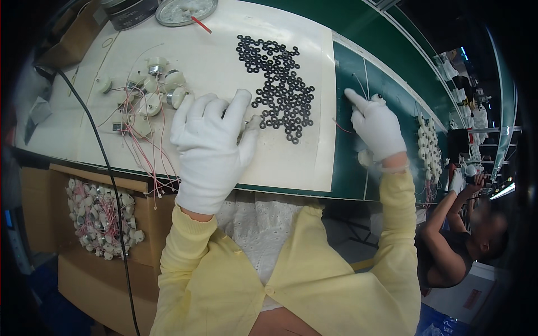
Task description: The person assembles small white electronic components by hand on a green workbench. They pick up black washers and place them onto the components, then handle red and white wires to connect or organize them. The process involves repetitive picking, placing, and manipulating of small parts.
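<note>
My left hand (210, 143), in a white glove, is closed over the pale board, its fingers bent and the thumb opposite them. A small metallic glint shows between thumb and forefinger; most of it is hidden. Beside it lies a tangle of small motors (150, 105) with pale round caps and pink wires. Many black rings (283, 92) are scattered to its right. Over the green mat, my gloved right hand (378, 126) has its forefinger stretched out, with other fingers partly hidden. At its far side sits a small white-and-black round part (377, 98). A pale round part (364, 158) shows near that wrist.
Rows of pale round parts (429, 148) with pink wires lie on the right of the green mat (348, 168). A cardboard box (151, 238) of similar parts stands lower left. A black cable (103, 140) crosses the left side. A round dish (185, 11) stands at the back; a co-worker (454, 241) is at right.
</note>
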{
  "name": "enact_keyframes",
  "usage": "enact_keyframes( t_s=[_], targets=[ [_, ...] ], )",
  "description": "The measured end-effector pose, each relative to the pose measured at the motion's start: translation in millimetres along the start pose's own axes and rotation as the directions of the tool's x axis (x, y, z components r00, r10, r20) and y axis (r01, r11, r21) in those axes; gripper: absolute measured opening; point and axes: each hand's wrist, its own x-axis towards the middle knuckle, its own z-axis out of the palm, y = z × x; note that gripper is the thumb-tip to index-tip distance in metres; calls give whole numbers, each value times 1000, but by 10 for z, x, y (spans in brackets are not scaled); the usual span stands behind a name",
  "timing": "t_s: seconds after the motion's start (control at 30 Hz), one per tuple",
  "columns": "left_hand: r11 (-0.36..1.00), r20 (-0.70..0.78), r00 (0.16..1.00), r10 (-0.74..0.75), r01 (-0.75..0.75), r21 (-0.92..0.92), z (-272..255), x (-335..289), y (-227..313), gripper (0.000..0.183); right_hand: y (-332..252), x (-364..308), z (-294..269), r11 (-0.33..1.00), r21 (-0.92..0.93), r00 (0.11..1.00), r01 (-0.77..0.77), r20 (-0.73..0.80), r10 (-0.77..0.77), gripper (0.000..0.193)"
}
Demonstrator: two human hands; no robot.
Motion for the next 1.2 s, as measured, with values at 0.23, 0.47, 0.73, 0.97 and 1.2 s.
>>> enact_keyframes(
  t_s=[0.23, 0.47, 0.73, 0.97, 1.2],
  targets=[
    [1000, 1, 1000, -10, 10, 0, -7, -3, 2, 35, -200, -244, -506, 924, 380, 996, 48, 48, -72, 30],
    [1000, 16, 1000, -16, 17, -17, -22, 9, 4, 36, -48, -633, -433, 861, 425, 958, -279, 180, 222, 32],
    [1000, -9, 1000, 0, 0, -15, 6, -11, -14, 36, -308, -987, -158, 904, 422, 991, -69, -74, 111, 39],
    [1000, -10, 1000, -11, 10, -24, 4, -29, -14, 37, -313, -966, -104, 969, 224, 978, 101, -202, -55, 33],
    [1000, 1, 1000, -20, 20, 22, 8, -53, -20, 34, -431, -710, -349, 520, 781, 935, -346, 240, 262, 27]
  ],
)
